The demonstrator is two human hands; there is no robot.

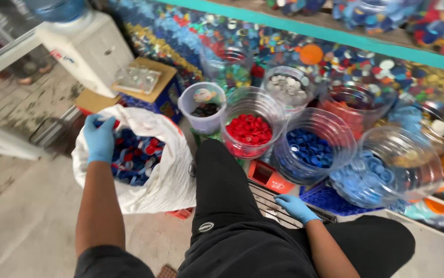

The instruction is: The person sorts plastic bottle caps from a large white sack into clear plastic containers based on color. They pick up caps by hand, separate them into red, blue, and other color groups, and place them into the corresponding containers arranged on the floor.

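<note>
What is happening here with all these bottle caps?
A seated person in blue gloves reaches the left hand into a white sack of mixed caps. The right hand rests low by a wire rack. In front stand clear jars: one with red caps, one with dark blue caps, one with light blue caps.

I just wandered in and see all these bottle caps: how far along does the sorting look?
Partly done: the jar of red caps, the jar of dark blue caps and the jar of light blue caps each hold one colour already. In hand: the left hand reaches into the white sack, while the right hand rests by the knee. Left: the sack still holds many mixed red and blue caps.
</note>
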